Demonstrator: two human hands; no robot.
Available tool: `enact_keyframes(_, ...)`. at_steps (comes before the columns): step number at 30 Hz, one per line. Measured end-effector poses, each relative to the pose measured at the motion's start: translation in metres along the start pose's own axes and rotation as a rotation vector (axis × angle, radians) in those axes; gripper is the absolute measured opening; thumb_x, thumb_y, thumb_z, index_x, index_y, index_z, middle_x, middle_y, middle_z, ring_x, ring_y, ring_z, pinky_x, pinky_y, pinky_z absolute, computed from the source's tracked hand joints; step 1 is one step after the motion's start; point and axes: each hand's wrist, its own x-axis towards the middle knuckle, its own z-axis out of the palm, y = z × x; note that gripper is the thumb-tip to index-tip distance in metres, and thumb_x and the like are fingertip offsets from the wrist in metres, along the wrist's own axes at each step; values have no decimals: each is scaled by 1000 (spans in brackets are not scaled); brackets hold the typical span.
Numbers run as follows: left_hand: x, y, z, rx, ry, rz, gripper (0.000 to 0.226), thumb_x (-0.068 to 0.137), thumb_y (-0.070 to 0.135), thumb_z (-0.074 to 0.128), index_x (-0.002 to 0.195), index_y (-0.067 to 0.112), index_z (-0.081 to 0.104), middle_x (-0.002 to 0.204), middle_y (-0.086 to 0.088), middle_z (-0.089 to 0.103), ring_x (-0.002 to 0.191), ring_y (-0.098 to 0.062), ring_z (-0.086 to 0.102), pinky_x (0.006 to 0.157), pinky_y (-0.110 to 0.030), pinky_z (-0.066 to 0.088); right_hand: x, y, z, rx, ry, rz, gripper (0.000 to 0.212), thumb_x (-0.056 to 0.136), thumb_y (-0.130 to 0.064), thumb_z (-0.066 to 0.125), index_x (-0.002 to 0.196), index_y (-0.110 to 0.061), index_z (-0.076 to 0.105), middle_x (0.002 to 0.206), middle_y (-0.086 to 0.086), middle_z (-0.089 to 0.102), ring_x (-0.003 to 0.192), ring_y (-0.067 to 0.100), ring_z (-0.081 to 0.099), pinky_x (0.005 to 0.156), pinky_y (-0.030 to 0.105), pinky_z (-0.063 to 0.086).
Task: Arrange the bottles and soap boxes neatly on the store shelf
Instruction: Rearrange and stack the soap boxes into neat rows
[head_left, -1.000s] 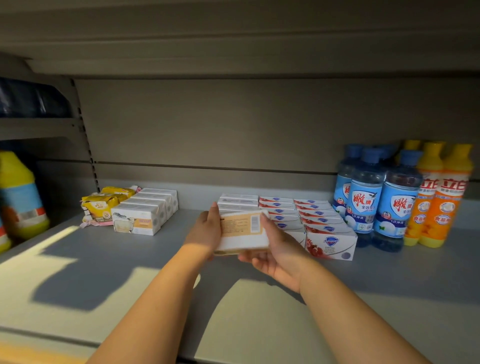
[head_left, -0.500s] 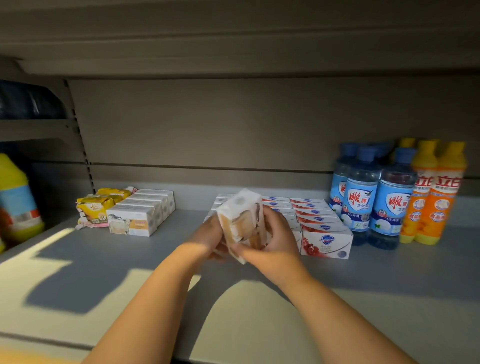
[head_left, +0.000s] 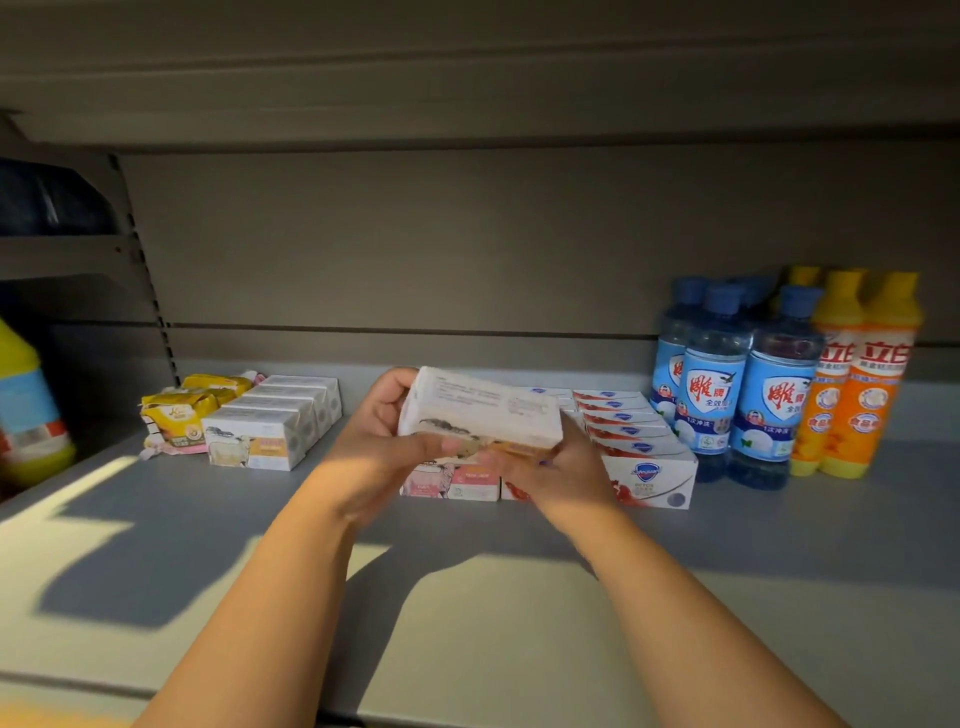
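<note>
Both hands hold one white soap box (head_left: 480, 415) up above the shelf (head_left: 519, 613), long side across, printed top face tilted toward the camera. The left hand (head_left: 371, 441) grips the box's left end, thumb along the near lower edge, fingers curled round the back. The right hand (head_left: 558, 470) cups the right end from below, fingers curled under it. Cannot tell if the box touches the stock behind it. Directly under the hands a pink soap box (head_left: 451, 480) stands on the shelf, partly hidden. Just right of the right hand, a row of red-and-white soap boxes (head_left: 652, 473) runs back toward the wall. Further right, blue bottles (head_left: 714, 384) upright in a cluster, orange bottles (head_left: 860, 395) with yellow caps right beside them on the far side. Well left of the left hand, a row of white soap boxes (head_left: 260, 441), yellow packets (head_left: 179, 415) just beside it. At the far left edge, a yellow and blue jug (head_left: 26, 415), blurred
</note>
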Motion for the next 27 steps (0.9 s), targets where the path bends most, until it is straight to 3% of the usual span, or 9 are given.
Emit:
enact_keyframes(3, -3, 4, -4, 88, -68, 55, 47, 58, -17, 69, 88, 18, 65, 101, -1, 70, 96, -15, 65, 78, -31, 56, -1, 5, 0, 62, -31, -44, 49, 65, 2, 80, 93, -34, 63, 87, -33, 66, 84, -10, 62, 67, 8, 49)
enact_keyframes(7, 3, -4, -5, 717, 184, 240, 60, 63, -9, 79, 95, 41, 69, 126, 9, 46, 118, 8, 44, 96, -9, 39, 2, 13, -5, -213, 157, -341, 65, 68, 7, 75, 100, -45, 56, 102, -31, 57, 98, -1, 57, 84, 12, 44)
enact_keyframes(10, 4, -11, -6, 828, 174, 299, 61, 65, -6, 80, 103, 37, 60, 135, 11, 35, 124, 17, 30, 94, 0, 30, 3, 21, -9, -289, 182, -409, 66, 64, 4, 77, 104, -44, 56, 103, -32, 54, 97, -6, 54, 84, 6, 41)
enact_keyframes(13, 2, -11, -9, 693, 99, 162, 55, 60, -4, 84, 99, 29, 63, 129, 13, 52, 115, 17, 46, 88, -8, 43, -1, 16, -4, -136, 107, -189, 48, 61, -11, 84, 87, -45, 62, 87, -31, 66, 83, -11, 60, 70, 7, 45)
enact_keyframes(15, 1, -12, -7, 502, 128, 36, 42, 59, 9, 84, 93, 26, 65, 94, 12, 72, 84, 5, 65, 68, -11, 50, -6, 14, 2, 42, 13, 8, 25, 65, -27, 82, 81, -40, 67, 77, -19, 70, 61, -1, 63, 57, 14, 49)
enact_keyframes(18, 4, -13, -7, 338, 238, -2, 17, 62, 20, 74, 75, 15, 66, 68, 3, 70, 62, -10, 64, 57, -18, 50, -11, 11, 16, 168, -86, 246, 8, 84, -32, 68, 89, -27, 64, 73, -3, 68, 48, 10, 57, 46, 23, 50)
enact_keyframes(20, 7, -11, -17, 323, 319, -37, 21, 60, 25, 77, 74, 13, 67, 69, -1, 69, 62, -14, 63, 59, -22, 50, -12, 12, 25, 135, -167, 350, 15, 88, -29, 63, 102, -24, 60, 80, -3, 65, 56, 10, 60, 55, 23, 53)
enact_keyframes(24, 11, -12, -54, 196, 710, -119, 24, 69, 30, 83, 78, 12, 68, 81, -5, 72, 72, -17, 67, 68, -28, 56, -16, 26, 26, -270, -347, 285, 40, 86, -26, 66, 123, -28, 52, 108, -5, 58, 86, 0, 54, 64, 3, 41)
enact_keyframes(27, 11, -21, -75, 91, 931, -107, 25, 77, 33, 77, 81, 11, 66, 81, -2, 70, 70, -11, 67, 56, -22, 55, -16, 37, 22, -608, -542, 184, 50, 85, -40, 62, 133, -32, 46, 135, -9, 44, 118, 6, 43, 93, 13, 33)
